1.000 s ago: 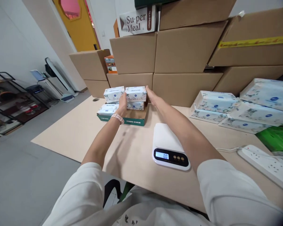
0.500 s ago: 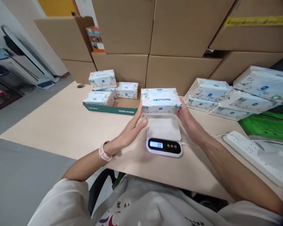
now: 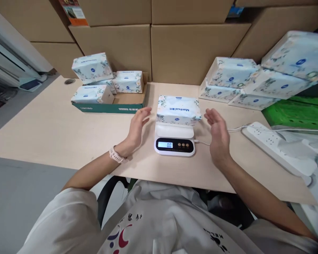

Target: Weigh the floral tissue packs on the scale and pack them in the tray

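A floral pack of tissues (image 3: 178,110) rests on the white platform of a digital kitchen scale (image 3: 175,132), covering its rear part. The scale's lit display reads 0.0. To the left of the pack, my left hand (image 3: 138,127) is open, its fingers apart from the wrapper. On the other side my right hand (image 3: 218,135) is also open, palm turned toward the pack and not touching it. Neither hand holds anything.
At the back left, a green-sided cardboard tray (image 3: 108,108) holds several tissue packs. More packs (image 3: 231,73) are stacked at the right. Beyond them stand large cardboard boxes (image 3: 187,53). A white power strip (image 3: 278,148) and cable lie at the right.
Both hands have let go of the tissue pack and moved apart to either side. The pack has come down onto the scale. My view has tilted downward.
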Demonstrator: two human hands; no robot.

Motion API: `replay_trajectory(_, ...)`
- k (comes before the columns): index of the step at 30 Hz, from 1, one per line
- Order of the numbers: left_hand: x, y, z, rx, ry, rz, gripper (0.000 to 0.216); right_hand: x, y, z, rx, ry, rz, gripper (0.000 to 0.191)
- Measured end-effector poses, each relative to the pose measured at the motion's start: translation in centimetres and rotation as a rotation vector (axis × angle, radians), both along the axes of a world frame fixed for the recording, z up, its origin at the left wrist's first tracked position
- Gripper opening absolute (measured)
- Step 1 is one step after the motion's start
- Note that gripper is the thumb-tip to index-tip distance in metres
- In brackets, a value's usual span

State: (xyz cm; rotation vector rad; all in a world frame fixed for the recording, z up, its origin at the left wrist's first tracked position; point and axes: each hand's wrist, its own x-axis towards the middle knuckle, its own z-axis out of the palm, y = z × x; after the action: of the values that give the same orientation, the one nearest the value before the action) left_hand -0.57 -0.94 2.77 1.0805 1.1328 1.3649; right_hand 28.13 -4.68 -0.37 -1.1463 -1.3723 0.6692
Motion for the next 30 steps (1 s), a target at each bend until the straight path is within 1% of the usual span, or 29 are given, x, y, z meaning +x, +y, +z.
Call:
replay_trajectory(2,0.2,1.1,-0.7,-0.074,-0.092,0.092,0.031,0.3,0.2,-0.8,0.153,0.014,-0.114,0.055)
replay_trajectory(3,0.3,1.4,-1.2,-0.102,-0.123,0.110,0.030,0.5,0.3,-1.2,0.207,0.022,-0.152,0.052)
replay_trajectory(6,0.2,1.4,-2.2,-0.139,-0.153,0.075,0.031,1.0,0.8,-2.1,0.265,0.051,-0.183,0.049)
replay_trajectory(8,-0.1,0.9,-2.2,-0.155,-0.151,0.034,0.032,1.2,0.9,-2.3,0.252,0.068,-0.171,0.049)
replay_trajectory(10,-0.5,0.5,-1.9,-0.179,-0.156,0.015,0.032,1.3,0.8,-2.4,0.224,0.075,-0.145,0.049)
replay_trajectory(16,-0.8,0.2,-1.0,-0.206,-0.154,-0.018,0.041,0.5,-0.7,-2.0,0.169,0.072,-0.068,0.046)
replay_trajectory(22,-0.6,0.0,-0.7,-0.227,-0.183,-0.009,0.039,0.2,-1.0,-2.0,0.216,0.080,-0.021,0.051)
replay_trajectory(26,-0.7,-0.1,-0.3,-0.246,-0.171,-0.010,0.037,0.6,-1.2,-2.3,0.133,0.055,-0.044,0.060)
replay_trajectory(30,-0.6,-0.1,-0.1,-0.258,-0.183,0.002,0.037,0.8,-1.2,-2.5,0.157,0.038,-0.027,0.062)
